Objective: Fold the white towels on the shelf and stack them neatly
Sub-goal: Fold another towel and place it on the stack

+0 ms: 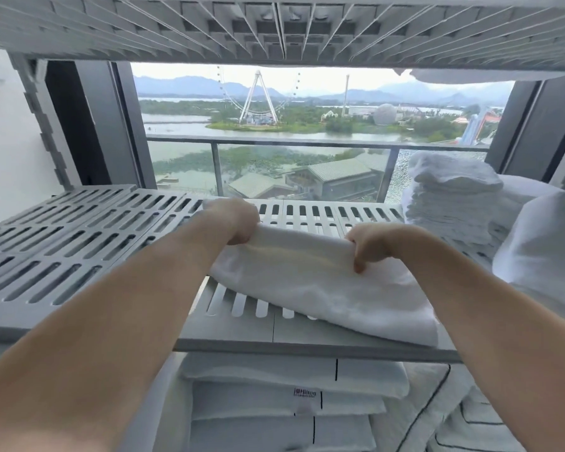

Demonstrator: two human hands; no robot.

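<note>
A person's left grip point(238, 223) and right grip point(371, 246) each clench the raised far edge of a white towel point(323, 288), which lies part-folded on the grey slatted shelf point(79, 243). A stack of folded towels point(450, 203) sits at the shelf's right end, near the towel.

Both hands point(238, 223) point(371, 244) grip a seemingly folded towel point(323, 282) on the shelf point(79, 243).

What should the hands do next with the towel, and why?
Probably bring the raised far edge toward the near edge, folding the white towel in half. Both the left hand and right hand pinch that edge, lifted off the shelf, while the rest lies flat.
</note>
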